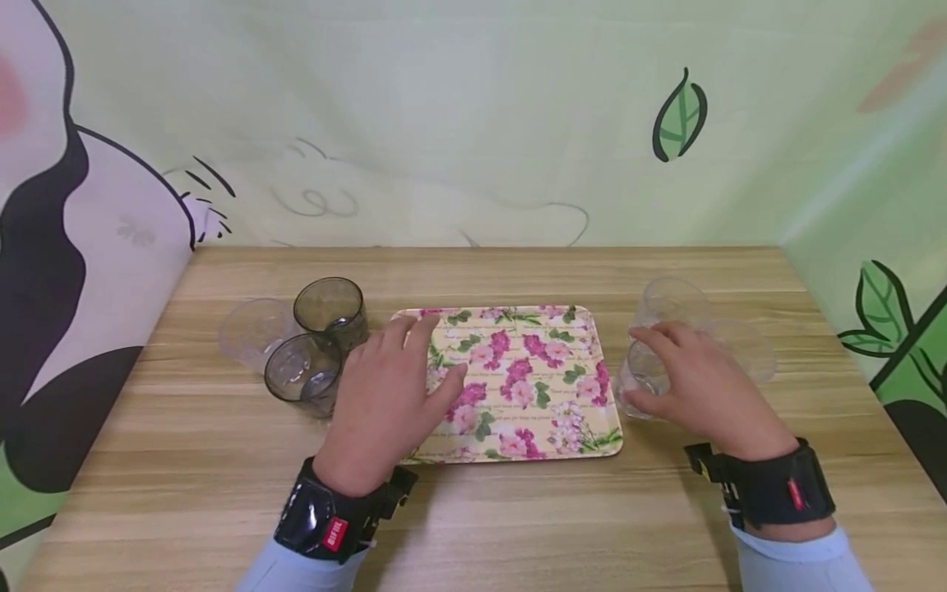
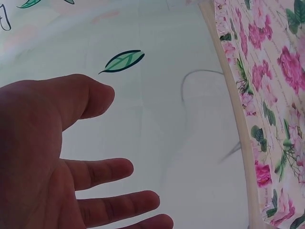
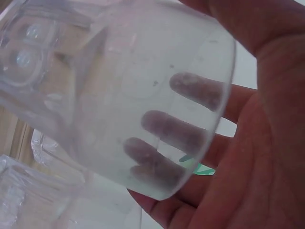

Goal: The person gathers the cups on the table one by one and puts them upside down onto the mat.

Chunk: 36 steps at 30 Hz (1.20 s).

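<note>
My right hand (image 1: 703, 390) is around a clear drinking glass (image 1: 642, 372) just past the tray's right edge. In the right wrist view its fingers show through the wall of this glass (image 3: 128, 71), with the thumb on the opposite side near the rim. My left hand (image 1: 388, 395) hovers over the left part of a flowered tray (image 1: 518, 427), holding nothing. Its fingers (image 2: 119, 205) are spread and the thumb stands apart in the left wrist view. Left of that hand stand two smoky dark glasses, a rear one (image 1: 348, 321) and a nearer one (image 1: 299, 382).
Beyond the dark glasses, at the left, is another clear glass (image 1: 251, 333). Two more clear glasses stand around the right hand, one behind (image 1: 675, 294) and one to its right (image 1: 753, 353). A printed cloth wall (image 1: 459, 123) rises behind the wooden table (image 1: 518, 526).
</note>
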Tool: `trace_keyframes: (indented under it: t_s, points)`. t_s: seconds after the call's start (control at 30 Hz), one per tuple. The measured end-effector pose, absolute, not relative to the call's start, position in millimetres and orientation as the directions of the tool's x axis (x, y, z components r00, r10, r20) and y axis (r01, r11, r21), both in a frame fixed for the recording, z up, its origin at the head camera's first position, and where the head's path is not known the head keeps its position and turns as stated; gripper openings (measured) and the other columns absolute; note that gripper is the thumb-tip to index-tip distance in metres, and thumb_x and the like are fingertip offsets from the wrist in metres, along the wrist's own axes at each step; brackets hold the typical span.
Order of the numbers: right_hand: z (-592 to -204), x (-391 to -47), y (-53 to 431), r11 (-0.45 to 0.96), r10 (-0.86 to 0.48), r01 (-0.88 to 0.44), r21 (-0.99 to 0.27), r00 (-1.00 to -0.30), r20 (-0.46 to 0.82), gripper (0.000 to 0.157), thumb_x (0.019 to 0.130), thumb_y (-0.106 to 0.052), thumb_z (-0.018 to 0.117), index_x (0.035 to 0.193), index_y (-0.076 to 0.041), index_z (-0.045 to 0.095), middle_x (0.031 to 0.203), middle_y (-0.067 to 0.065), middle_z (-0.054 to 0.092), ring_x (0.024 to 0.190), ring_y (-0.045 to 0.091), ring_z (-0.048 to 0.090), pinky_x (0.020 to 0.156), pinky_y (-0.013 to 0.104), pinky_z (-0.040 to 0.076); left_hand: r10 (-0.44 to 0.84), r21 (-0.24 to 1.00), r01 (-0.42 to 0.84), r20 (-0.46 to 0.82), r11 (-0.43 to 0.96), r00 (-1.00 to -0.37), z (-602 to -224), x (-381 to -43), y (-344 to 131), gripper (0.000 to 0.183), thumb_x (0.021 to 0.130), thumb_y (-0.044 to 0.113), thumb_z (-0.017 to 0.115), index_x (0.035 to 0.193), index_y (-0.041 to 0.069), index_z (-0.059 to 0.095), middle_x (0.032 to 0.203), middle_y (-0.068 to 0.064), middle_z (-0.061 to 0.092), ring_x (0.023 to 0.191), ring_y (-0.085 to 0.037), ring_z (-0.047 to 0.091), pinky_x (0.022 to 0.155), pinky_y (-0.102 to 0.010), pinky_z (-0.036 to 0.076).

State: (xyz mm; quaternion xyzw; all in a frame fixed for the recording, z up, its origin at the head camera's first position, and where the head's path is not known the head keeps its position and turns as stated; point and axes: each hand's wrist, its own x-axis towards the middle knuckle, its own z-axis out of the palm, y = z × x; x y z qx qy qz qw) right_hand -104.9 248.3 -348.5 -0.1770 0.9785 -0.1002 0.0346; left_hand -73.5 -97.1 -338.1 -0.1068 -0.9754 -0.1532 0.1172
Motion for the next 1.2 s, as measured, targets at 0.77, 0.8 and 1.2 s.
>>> trace_keyframes:
  t_s: [0.77,0.8,1.2]
  points:
    - [-329.4,-107.8,240.1,0.895,-0.344,-0.372,-0.247,-0.927,0.151,0.077,0.074,-0.041,0.086,0.136,-0.005,0.057,0.132,0.031,0.059,0.118,0.049,0.056,0.091,0.07,0.054,0.211,0.298,0.286,0.26,0.911,-0.942,-336.5,-71.0,-94.3,0.064,0.093,0.048,0.061,0.141,0.006,0.054,0.137,-0.026,0.062,0.123,-0.043,0.059,0.1,-0.062,0.055]
    - [-329.4,-107.8,239.8,0.891,-0.345,-0.377,-0.252,-0.924,0.165,0.077,0.073,-0.04,0.086,0.136,-0.005,0.057,0.132,0.031,0.059,0.118,0.049,0.056,0.091,0.07,0.054,0.212,0.299,0.287,0.26,0.91,-0.942,-336.4,-70.9,-94.3,0.064,0.093,0.048,0.061,0.141,0.006,0.054,0.137,-0.026,0.062,0.123,-0.043,0.059,0.1,-0.062,0.055]
    - [-327.8,-108.1,231.3,0.852,-0.349,-0.418,-0.316,-0.902,0.254,0.079,0.07,-0.04,0.089,0.135,-0.008,0.058,0.135,0.025,0.058,0.122,0.043,0.054,0.096,0.069,0.053,0.23,0.328,0.314,0.268,0.891,-0.935,-335.5,-71.1,-94.2,0.065,0.093,0.048,0.061,0.143,0.006,0.052,0.138,-0.025,0.061,0.125,-0.041,0.058,0.102,-0.061,0.054]
